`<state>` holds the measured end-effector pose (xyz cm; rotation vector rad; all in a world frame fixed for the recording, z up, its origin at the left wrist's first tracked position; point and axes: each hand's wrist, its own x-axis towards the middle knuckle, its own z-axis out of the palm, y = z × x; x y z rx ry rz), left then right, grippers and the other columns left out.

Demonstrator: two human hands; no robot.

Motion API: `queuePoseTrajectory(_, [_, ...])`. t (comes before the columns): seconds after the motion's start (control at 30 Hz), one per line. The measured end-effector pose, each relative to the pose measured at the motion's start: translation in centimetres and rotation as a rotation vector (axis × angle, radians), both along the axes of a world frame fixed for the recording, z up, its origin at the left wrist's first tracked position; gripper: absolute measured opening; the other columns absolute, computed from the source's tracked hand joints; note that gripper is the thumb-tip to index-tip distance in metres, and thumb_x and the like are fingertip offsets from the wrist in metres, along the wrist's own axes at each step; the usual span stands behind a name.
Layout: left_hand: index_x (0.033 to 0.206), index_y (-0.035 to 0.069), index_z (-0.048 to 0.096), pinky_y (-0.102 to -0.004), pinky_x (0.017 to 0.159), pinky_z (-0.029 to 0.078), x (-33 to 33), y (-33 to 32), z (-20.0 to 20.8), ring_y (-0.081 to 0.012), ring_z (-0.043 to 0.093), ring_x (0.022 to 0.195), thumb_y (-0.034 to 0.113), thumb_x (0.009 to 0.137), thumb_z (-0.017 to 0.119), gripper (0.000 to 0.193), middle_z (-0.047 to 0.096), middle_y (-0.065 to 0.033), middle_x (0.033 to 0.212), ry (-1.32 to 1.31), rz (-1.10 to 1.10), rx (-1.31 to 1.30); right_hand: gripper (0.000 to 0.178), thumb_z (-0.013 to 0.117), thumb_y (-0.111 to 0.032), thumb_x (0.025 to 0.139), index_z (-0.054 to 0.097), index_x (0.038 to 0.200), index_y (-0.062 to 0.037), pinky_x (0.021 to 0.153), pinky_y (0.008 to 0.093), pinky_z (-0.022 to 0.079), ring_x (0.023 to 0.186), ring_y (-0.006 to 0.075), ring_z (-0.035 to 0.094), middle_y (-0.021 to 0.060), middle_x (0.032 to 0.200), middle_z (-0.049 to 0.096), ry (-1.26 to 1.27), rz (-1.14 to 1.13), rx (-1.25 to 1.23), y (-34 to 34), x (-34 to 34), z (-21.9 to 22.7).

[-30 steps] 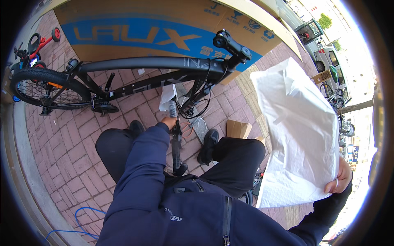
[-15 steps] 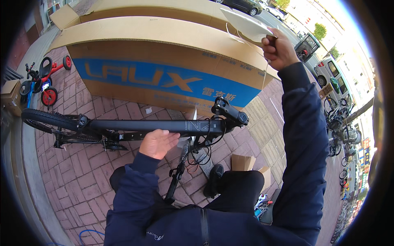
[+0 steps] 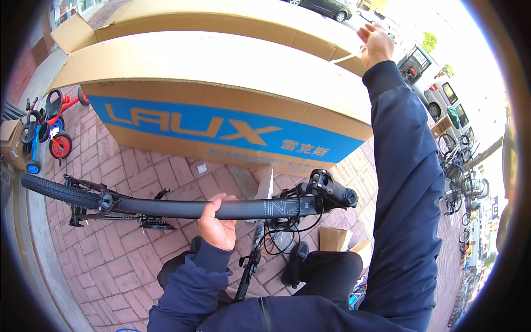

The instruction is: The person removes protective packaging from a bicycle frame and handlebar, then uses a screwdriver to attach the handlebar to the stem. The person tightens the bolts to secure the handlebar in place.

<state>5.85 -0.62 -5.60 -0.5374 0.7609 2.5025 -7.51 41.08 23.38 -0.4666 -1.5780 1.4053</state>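
Note:
A black bicycle frame (image 3: 166,208) lies across in front of me, its rear wheel (image 3: 55,191) at the left and its handlebar stem (image 3: 334,193) at the right. My left hand (image 3: 218,228) is closed around the top tube, thumb over it and fingertips showing on the far side. Black cables (image 3: 282,243) loop below the head of the frame. My right hand (image 3: 378,45) is raised over the far right end of the large open carton (image 3: 221,91), fingers stretched and apart. A thin white strip (image 3: 347,57) shows just beside it, over the carton.
Red and blue children's tricycles (image 3: 52,127) stand at the left near a small box (image 3: 14,141). A cardboard piece (image 3: 334,239) lies by my shoe (image 3: 297,263) on the brick paving (image 3: 121,265). Parked vehicles and bicycles (image 3: 456,166) line the right side.
My right hand has let go of the white sheet, which is mostly out of sight. My left hand, open beside the top tube before, has closed around it. The frame appears lower and further right.

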Motion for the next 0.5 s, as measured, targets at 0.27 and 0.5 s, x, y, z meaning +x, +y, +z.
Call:
queuePoseTrajectory(0.27, [0.110, 0.004, 0.063, -0.0381, 0.080, 0.055, -0.1, -0.5, -0.1, -0.0266, 0.067, 0.097, 0.025, 0.092, 0.058, 0.028, 0.070, -0.0136, 0.105, 0.057, -0.058, 0.017, 0.042, 0.063, -0.037, 0.098, 0.070, 0.126, -0.0067, 0.102, 0.0371, 0.046, 0.114, 0.0274, 0.065, 0.0167, 0.126, 0.068, -0.847, -0.002, 0.706, 4.2, 1.5, -4.3])
queuePoseTrajectory(0.5, [0.110, 0.003, 0.063, -0.0352, 0.083, 0.055, -0.4, -0.7, 0.2, -0.0233, 0.067, 0.097, 0.024, 0.092, 0.060, 0.028, 0.070, -0.0136, 0.107, 0.035, -0.088, 0.014, 0.038, 0.065, -0.032, 0.094, 0.071, 0.116, -0.0012, 0.087, 0.0332, 0.054, 0.096, 0.0229, 0.070, 0.0145, 0.108, 0.074, -0.703, 0.185, 1.322, -10.2, 12.2, -4.1])
